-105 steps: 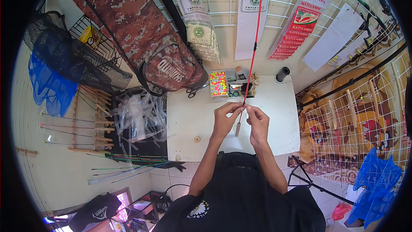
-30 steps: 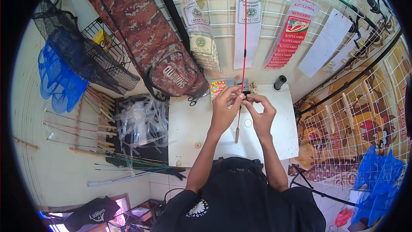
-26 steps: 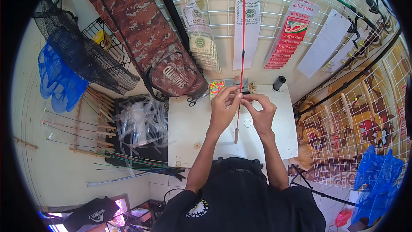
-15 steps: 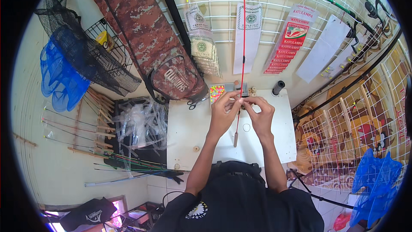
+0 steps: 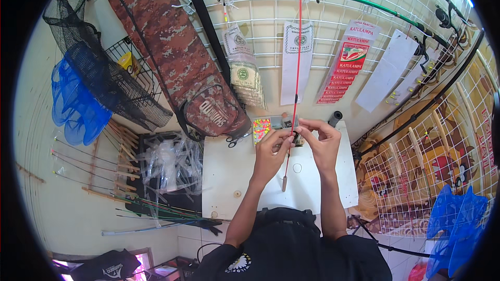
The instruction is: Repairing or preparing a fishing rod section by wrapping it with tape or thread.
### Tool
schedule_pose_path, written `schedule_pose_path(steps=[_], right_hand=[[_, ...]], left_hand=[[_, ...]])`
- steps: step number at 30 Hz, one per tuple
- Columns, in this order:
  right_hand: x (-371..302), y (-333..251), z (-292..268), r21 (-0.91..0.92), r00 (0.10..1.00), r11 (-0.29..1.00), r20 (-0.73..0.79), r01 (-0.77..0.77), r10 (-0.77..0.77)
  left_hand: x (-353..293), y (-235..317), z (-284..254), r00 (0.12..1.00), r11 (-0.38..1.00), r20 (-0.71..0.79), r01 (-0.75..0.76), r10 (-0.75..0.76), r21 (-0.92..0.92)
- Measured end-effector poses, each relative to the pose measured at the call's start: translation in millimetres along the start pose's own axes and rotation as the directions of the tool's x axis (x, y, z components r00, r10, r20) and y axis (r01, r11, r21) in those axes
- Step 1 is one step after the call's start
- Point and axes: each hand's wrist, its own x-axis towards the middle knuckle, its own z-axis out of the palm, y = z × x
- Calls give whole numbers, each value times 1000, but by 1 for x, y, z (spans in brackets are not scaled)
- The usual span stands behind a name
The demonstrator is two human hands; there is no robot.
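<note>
The left hand [image 5: 270, 153] pinches the red rod [image 5: 297, 73] above the bench [image 5: 229, 169]; the right hand [image 5: 324, 144] is beside it, grip unclear. Apparent step: fine rod work. The next move likely requires steady support.

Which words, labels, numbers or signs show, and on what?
Wording withheld; lettering stands on:
Camouflage bag: large, legible.
Red packet strip: repeated, legible.
Black cloth: pale, legible.
Cream packets: print blurred.
White hanging card: too small.
Black shirt: emblem text too small.
Patterned wall: red letters, unclear.
</note>
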Motion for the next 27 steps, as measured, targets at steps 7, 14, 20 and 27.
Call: schedule_pose_path(steps=[7, 14, 20, 27], right_hand=[[11, -24, 5, 97, 998, 995, -56, 26, -20], [11, -36, 2, 22, 997, 998, -61, 53, -51], [14, -39, 0, 52, 999, 998, -26, 23, -22], [13, -43, -4, -7, 999, 999, -1, 32, -32]], left_hand=[[-9, 7, 3, 999, 998, 32, -16, 14, 66], [-12, 5, 5, 999, 997, 36, -31, 28, 73], [-14, 5, 6, 998, 997, 24, -52, 51, 57], [-16, 8, 5, 998, 996, 56, -24, 19, 91]])
